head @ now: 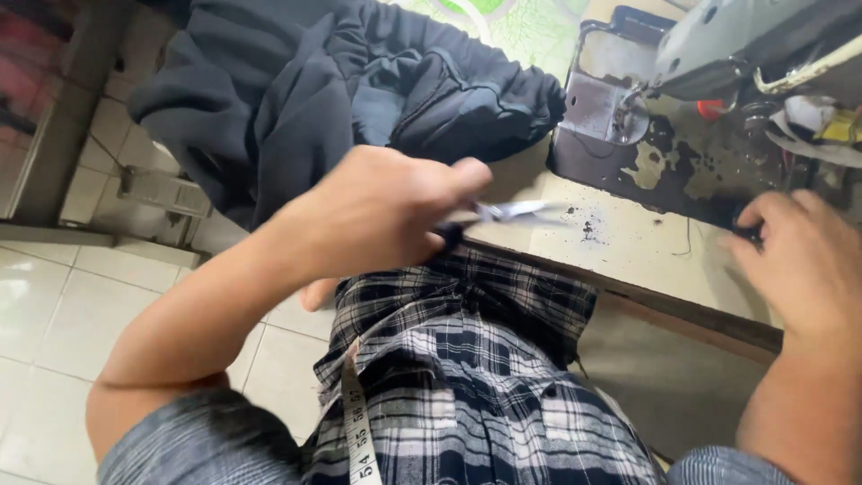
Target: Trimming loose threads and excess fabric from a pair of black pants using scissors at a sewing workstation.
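Over the table edge, left hand [386, 211] grips small scissors [512, 211]; right hand [799, 256], loosely curled, touches the tabletop [620, 242].

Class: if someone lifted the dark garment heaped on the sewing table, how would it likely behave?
The dark garment would probably be floppy: it lies in soft folds. It likely sags and drags, since part hangs over the table edge. It seems fairly heavy for cloth, looking thick.

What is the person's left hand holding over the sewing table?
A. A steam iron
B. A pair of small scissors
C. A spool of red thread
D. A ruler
B. The left hand grips small scissors, their pale blades sticking out past the fingers over the table, beside the dark garment.
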